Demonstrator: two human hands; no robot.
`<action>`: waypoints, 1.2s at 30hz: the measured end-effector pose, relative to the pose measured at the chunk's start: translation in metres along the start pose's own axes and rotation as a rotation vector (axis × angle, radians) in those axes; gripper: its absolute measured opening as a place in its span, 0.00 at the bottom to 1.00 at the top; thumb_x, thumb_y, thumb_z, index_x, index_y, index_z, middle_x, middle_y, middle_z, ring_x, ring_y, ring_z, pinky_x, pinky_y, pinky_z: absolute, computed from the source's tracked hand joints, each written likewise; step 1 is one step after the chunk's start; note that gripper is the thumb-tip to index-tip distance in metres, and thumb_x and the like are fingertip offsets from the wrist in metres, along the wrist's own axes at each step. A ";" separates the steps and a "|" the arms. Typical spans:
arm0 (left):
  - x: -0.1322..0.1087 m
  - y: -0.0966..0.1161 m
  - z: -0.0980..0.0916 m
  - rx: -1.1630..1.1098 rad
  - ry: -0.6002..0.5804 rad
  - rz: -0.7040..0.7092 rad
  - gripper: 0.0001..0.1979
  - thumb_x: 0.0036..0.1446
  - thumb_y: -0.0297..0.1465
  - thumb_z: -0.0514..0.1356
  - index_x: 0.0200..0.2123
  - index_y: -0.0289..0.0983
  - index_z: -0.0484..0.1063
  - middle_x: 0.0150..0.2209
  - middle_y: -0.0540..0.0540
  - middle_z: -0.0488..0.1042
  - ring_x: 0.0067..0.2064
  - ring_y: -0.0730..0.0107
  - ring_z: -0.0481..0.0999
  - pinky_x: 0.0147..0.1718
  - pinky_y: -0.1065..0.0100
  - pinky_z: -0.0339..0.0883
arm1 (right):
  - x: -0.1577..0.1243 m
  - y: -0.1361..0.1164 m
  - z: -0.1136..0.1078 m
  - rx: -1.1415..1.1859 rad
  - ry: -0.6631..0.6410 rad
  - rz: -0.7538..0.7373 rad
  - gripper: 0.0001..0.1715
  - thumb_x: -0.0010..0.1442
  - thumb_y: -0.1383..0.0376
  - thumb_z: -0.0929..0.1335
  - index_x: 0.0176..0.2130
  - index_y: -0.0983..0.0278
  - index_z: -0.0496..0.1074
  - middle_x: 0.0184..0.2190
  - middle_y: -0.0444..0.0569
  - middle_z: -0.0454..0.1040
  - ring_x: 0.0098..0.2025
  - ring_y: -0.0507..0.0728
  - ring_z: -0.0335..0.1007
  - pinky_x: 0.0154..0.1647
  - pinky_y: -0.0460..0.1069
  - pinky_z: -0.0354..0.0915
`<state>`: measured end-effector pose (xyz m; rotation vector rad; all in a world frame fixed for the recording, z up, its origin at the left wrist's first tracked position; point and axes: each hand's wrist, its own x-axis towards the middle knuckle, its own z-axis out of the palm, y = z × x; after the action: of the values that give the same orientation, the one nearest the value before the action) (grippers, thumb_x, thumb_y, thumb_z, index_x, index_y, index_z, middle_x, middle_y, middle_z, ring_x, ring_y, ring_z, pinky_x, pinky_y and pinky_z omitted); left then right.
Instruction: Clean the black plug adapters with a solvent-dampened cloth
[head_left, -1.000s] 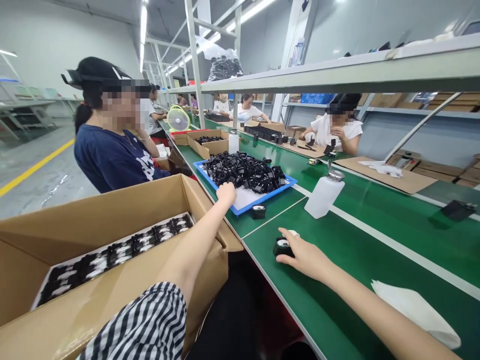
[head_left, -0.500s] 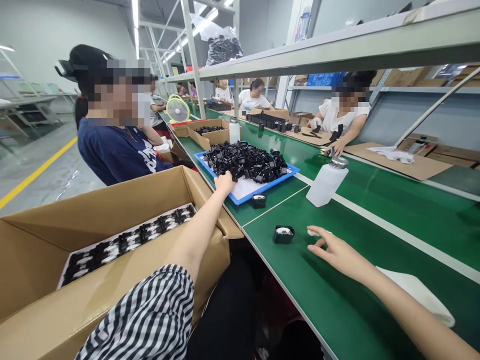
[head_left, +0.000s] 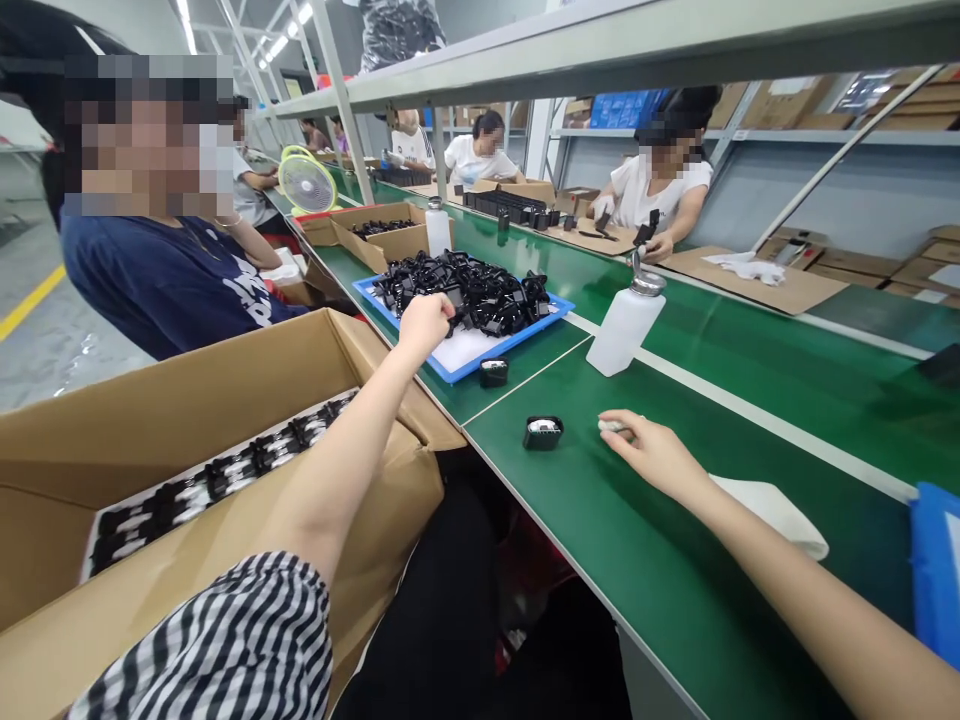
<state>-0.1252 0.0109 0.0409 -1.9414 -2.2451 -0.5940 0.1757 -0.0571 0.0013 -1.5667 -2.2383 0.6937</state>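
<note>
My left hand [head_left: 426,325] is closed at the near left edge of a blue tray [head_left: 452,377], its fingertips pinching a small black plastic part [head_left: 454,318]. Beside it in the tray lies a heap of similar black parts [head_left: 487,285]. Over the green bench my right hand [head_left: 652,450] pinches a small white wad [head_left: 611,426] between thumb and fingers. Left of that hand stands a black casing [head_left: 543,433] with white inside. A second black casing [head_left: 493,372] sits by the tray's near corner.
A white pump bottle [head_left: 626,325] stands beyond my right hand. A folded white cloth [head_left: 772,512] lies under my right forearm. An open carton [head_left: 180,360] of packed black parts is at my left. Another blue tray [head_left: 930,570] shows at right. Co-workers sit around the bench.
The view has shifted right. My left hand has lifted slightly from the heap with a black part in its fingers. My right hand has closed its fingers more around the white wad.
</note>
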 end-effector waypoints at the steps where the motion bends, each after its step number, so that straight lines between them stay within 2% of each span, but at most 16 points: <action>1: -0.006 0.010 -0.010 0.000 0.036 0.105 0.14 0.44 0.20 0.45 0.29 0.36 0.67 0.33 0.48 0.69 0.38 0.68 0.64 0.37 0.69 0.56 | 0.000 -0.003 -0.001 0.099 0.047 0.004 0.16 0.50 0.57 0.58 0.37 0.62 0.63 0.29 0.47 0.68 0.30 0.55 0.65 0.32 0.50 0.60; 4: -0.035 0.047 -0.036 0.042 0.034 0.499 0.13 0.46 0.21 0.44 0.25 0.34 0.67 0.31 0.47 0.68 0.37 0.68 0.62 0.37 0.67 0.54 | 0.005 -0.017 -0.007 0.377 0.121 -0.024 0.19 0.49 0.55 0.58 0.38 0.64 0.62 0.30 0.48 0.68 0.31 0.54 0.65 0.31 0.49 0.61; 6: -0.060 0.069 -0.046 0.113 0.036 0.749 0.12 0.48 0.23 0.44 0.25 0.34 0.67 0.28 0.46 0.68 0.35 0.68 0.62 0.33 0.67 0.54 | 0.010 -0.030 -0.011 0.479 0.085 -0.080 0.22 0.48 0.55 0.60 0.42 0.64 0.60 0.33 0.49 0.67 0.32 0.54 0.64 0.29 0.48 0.61; 9: -0.090 0.086 -0.049 0.216 0.162 0.995 0.13 0.52 0.25 0.43 0.23 0.33 0.65 0.23 0.45 0.66 0.31 0.68 0.62 0.27 0.68 0.52 | 0.019 -0.048 -0.014 0.550 -0.090 -0.168 0.26 0.46 0.57 0.62 0.45 0.63 0.57 0.37 0.49 0.65 0.33 0.54 0.64 0.28 0.48 0.61; 12: -0.099 0.083 -0.043 0.273 0.303 1.091 0.13 0.51 0.23 0.44 0.20 0.33 0.63 0.21 0.45 0.64 0.27 0.70 0.61 0.23 0.68 0.49 | 0.020 -0.057 -0.013 0.580 -0.329 -0.219 0.25 0.44 0.59 0.64 0.42 0.66 0.60 0.32 0.48 0.66 0.32 0.54 0.64 0.30 0.49 0.61; 15: -0.097 0.074 -0.037 0.302 0.371 1.112 0.12 0.51 0.23 0.45 0.19 0.33 0.61 0.21 0.46 0.64 0.26 0.71 0.60 0.23 0.68 0.48 | 0.017 -0.058 -0.011 0.593 -0.507 -0.234 0.30 0.42 0.60 0.66 0.45 0.65 0.56 0.38 0.50 0.64 0.35 0.54 0.63 0.33 0.49 0.61; 17: -0.096 0.069 -0.033 0.306 0.382 1.120 0.12 0.51 0.23 0.45 0.19 0.33 0.61 0.21 0.46 0.63 0.26 0.72 0.60 0.24 0.68 0.48 | 0.016 -0.057 -0.011 0.538 -0.464 -0.174 0.36 0.42 0.60 0.66 0.49 0.64 0.51 0.39 0.50 0.63 0.36 0.54 0.63 0.34 0.49 0.61; 20: -0.097 0.065 -0.028 0.296 0.391 1.116 0.12 0.52 0.24 0.45 0.19 0.33 0.61 0.22 0.47 0.64 0.27 0.72 0.60 0.25 0.67 0.49 | 0.018 -0.057 -0.013 0.478 -0.310 -0.067 0.36 0.44 0.59 0.65 0.50 0.66 0.49 0.34 0.49 0.66 0.34 0.54 0.63 0.32 0.49 0.61; 22: -0.098 0.065 -0.025 0.282 0.405 1.130 0.12 0.52 0.24 0.45 0.20 0.34 0.61 0.23 0.47 0.65 0.27 0.72 0.60 0.26 0.67 0.50 | 0.020 -0.060 -0.014 0.499 -0.304 -0.064 0.30 0.45 0.59 0.63 0.47 0.66 0.53 0.30 0.47 0.66 0.32 0.53 0.63 0.29 0.47 0.61; 24: -0.099 0.064 -0.024 0.262 0.423 1.155 0.12 0.52 0.24 0.45 0.20 0.34 0.61 0.23 0.48 0.65 0.28 0.73 0.60 0.29 0.66 0.51 | 0.022 -0.063 -0.013 0.502 -0.353 -0.114 0.20 0.45 0.60 0.63 0.39 0.67 0.60 0.25 0.45 0.66 0.28 0.52 0.63 0.26 0.46 0.60; 26: -0.098 0.062 -0.023 0.236 0.440 1.166 0.11 0.52 0.24 0.45 0.20 0.35 0.61 0.23 0.48 0.66 0.28 0.73 0.60 0.31 0.65 0.52 | 0.023 -0.068 -0.012 0.495 -0.397 -0.161 0.13 0.44 0.62 0.65 0.31 0.67 0.63 0.22 0.44 0.65 0.25 0.50 0.63 0.25 0.45 0.60; 30: -0.100 0.059 -0.019 0.151 0.441 1.153 0.11 0.52 0.25 0.45 0.21 0.35 0.60 0.27 0.50 0.68 0.29 0.74 0.62 0.33 0.66 0.53 | 0.024 -0.073 -0.007 0.539 -0.382 -0.077 0.09 0.41 0.69 0.65 0.28 0.66 0.62 0.21 0.43 0.67 0.26 0.51 0.64 0.24 0.44 0.60; 32: -0.104 0.059 -0.012 0.059 0.402 1.068 0.10 0.52 0.25 0.45 0.23 0.36 0.61 0.29 0.50 0.68 0.30 0.75 0.63 0.33 0.67 0.55 | 0.024 -0.072 -0.005 0.558 -0.356 -0.002 0.10 0.39 0.72 0.63 0.28 0.65 0.61 0.21 0.43 0.67 0.26 0.51 0.64 0.24 0.44 0.60; 33: -0.108 0.060 -0.007 -0.001 0.364 0.976 0.09 0.52 0.26 0.45 0.26 0.36 0.62 0.31 0.50 0.68 0.31 0.74 0.63 0.33 0.68 0.56 | 0.025 -0.070 -0.004 0.568 -0.330 0.020 0.10 0.39 0.73 0.63 0.27 0.65 0.60 0.20 0.43 0.67 0.26 0.51 0.64 0.23 0.44 0.60; 35: -0.115 0.061 0.004 -0.123 0.240 0.718 0.08 0.51 0.29 0.46 0.34 0.35 0.62 0.35 0.47 0.68 0.35 0.72 0.64 0.34 0.69 0.57 | 0.026 -0.063 -0.003 0.609 -0.247 0.032 0.09 0.39 0.71 0.64 0.26 0.65 0.59 0.20 0.43 0.67 0.26 0.51 0.64 0.24 0.44 0.60; 36: -0.119 0.062 0.009 -0.165 0.155 0.595 0.12 0.51 0.31 0.47 0.39 0.34 0.60 0.38 0.45 0.67 0.38 0.70 0.64 0.35 0.69 0.58 | 0.027 -0.059 -0.002 0.639 -0.197 0.027 0.09 0.39 0.69 0.64 0.26 0.65 0.58 0.21 0.43 0.67 0.27 0.52 0.65 0.25 0.44 0.60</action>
<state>-0.0427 -0.0896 0.0056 -2.3848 -1.4520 -0.8151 0.1218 -0.0481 0.0353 -1.2408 -1.8359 1.4478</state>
